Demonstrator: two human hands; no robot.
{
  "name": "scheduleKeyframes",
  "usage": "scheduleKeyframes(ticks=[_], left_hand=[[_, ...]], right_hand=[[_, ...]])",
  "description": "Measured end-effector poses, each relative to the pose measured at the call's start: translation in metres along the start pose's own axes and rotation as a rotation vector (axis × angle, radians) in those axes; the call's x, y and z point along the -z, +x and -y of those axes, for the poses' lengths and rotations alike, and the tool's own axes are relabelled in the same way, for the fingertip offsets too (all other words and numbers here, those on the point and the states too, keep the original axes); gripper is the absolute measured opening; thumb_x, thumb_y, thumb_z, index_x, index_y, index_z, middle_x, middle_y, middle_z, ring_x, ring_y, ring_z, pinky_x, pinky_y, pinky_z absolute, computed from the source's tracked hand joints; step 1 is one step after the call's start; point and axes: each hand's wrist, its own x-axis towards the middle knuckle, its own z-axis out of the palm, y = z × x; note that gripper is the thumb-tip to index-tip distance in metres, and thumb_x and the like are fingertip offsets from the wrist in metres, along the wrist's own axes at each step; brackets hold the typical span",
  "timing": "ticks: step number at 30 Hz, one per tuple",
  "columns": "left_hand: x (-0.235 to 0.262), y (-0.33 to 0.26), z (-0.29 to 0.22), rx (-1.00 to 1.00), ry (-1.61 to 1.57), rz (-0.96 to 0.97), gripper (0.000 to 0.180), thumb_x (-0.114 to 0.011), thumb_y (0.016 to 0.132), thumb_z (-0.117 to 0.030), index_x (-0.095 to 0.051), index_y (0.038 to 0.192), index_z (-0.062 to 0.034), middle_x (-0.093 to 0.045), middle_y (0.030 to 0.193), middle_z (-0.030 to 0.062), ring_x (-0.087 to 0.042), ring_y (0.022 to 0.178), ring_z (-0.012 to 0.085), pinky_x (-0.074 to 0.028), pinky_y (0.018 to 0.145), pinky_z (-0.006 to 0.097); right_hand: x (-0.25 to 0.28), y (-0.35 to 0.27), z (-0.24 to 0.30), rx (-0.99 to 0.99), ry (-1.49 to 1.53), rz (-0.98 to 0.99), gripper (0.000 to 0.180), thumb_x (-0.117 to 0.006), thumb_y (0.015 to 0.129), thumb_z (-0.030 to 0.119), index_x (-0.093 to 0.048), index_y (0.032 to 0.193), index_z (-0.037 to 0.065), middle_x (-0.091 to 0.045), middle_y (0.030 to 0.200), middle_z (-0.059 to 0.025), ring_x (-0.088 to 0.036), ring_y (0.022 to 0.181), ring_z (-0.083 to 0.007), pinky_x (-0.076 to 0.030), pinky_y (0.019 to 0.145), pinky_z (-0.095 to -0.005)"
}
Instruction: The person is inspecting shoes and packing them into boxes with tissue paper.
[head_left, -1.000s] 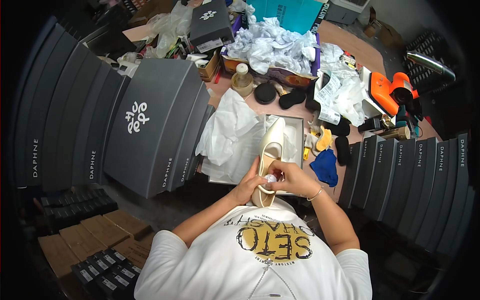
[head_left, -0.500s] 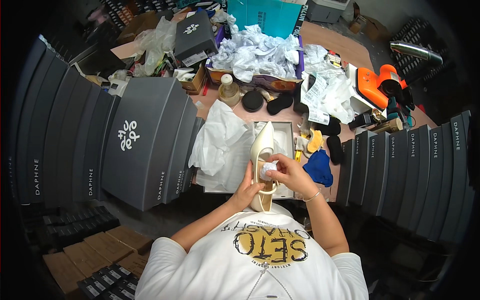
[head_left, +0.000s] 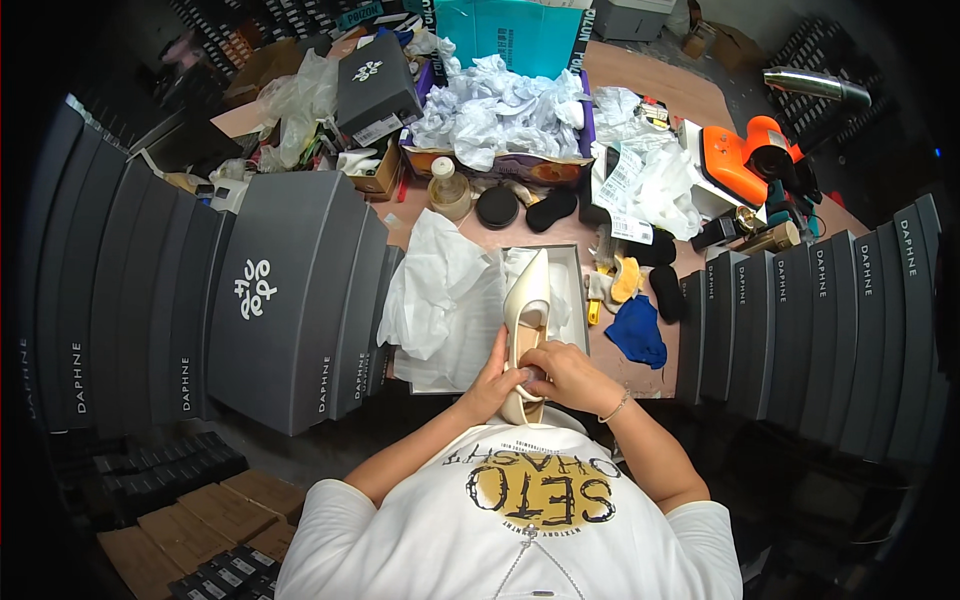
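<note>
A cream pointed-toe shoe (head_left: 529,290) stands toe away from me, just over the open shoe box (head_left: 573,300). Wrapped round its left side, my left hand (head_left: 488,388) grips it, with the thumb across the strap area. My right hand (head_left: 572,382) is closed over the back part of the shoe opening, fingertips pinched together beside my left thumb. What those fingers pinch is hidden; it may be the strap. White tissue paper (head_left: 430,290) lies spread in the left part of the box and over its edge.
Dark grey shoe boxes stand in rows at left (head_left: 280,290) and right (head_left: 790,330). Behind is a carton of crumpled paper (head_left: 500,110). A bottle (head_left: 449,190), a round black tin (head_left: 497,207), a blue cloth (head_left: 637,332) and an orange tool (head_left: 733,165) are on the table.
My right hand has moved nearer me along the shoe, down to my left thumb. The crumpled white paper ball it held over the opening is out of sight. My left hand keeps its grip.
</note>
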Motion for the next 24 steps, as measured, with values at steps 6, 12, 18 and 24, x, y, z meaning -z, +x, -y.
scheduleKeyframes(ticks=[6,12,18,24], left_hand=[[0.006,0.001,0.013,-0.04,-0.045,-0.035,0.086,-0.048,0.09,-0.016,0.014,0.147,0.0016,-0.022,0.148,0.0196,-0.026,0.136,0.0242,-0.023,0.111,0.031],[-0.003,-0.001,-0.003,-0.058,0.045,-0.001,0.085,-0.046,0.089,-0.014,0.015,0.146,0.0014,-0.019,0.149,0.0211,-0.026,0.136,0.0253,-0.023,0.111,0.032],[0.002,0.0,0.015,-0.024,0.054,-0.031,0.085,-0.047,0.088,-0.014,0.013,0.147,0.0003,-0.023,0.147,0.0209,-0.029,0.133,0.0245,-0.026,0.109,0.032],[-0.001,-0.001,0.011,-0.066,0.045,-0.034,0.085,-0.046,0.087,-0.015,0.012,0.147,0.0005,-0.026,0.146,0.0176,-0.032,0.132,0.0225,-0.026,0.108,0.03]], right_hand=[[-0.008,0.002,-0.003,-0.235,0.342,-0.331,0.028,-0.07,0.075,0.01,-0.053,0.097,0.005,-0.059,0.089,-0.0136,-0.06,0.082,-0.035,-0.049,0.068,-0.0415],[-0.021,0.027,-0.013,-0.036,-0.085,-0.588,0.034,-0.071,0.07,0.0,-0.052,0.098,0.006,-0.052,0.101,-0.0141,-0.059,0.082,-0.0348,-0.05,0.069,-0.0396],[-0.041,0.04,-0.022,-0.217,-0.208,-0.441,0.035,-0.072,0.07,0.003,-0.052,0.098,0.006,-0.05,0.104,-0.0155,-0.06,0.072,-0.0353,-0.052,0.063,-0.0403],[-0.031,0.031,-0.022,-0.157,0.073,-0.484,0.036,-0.075,0.073,0.011,-0.055,0.101,0.002,-0.052,0.104,-0.0142,-0.06,0.079,-0.0298,-0.051,0.069,-0.0372]])
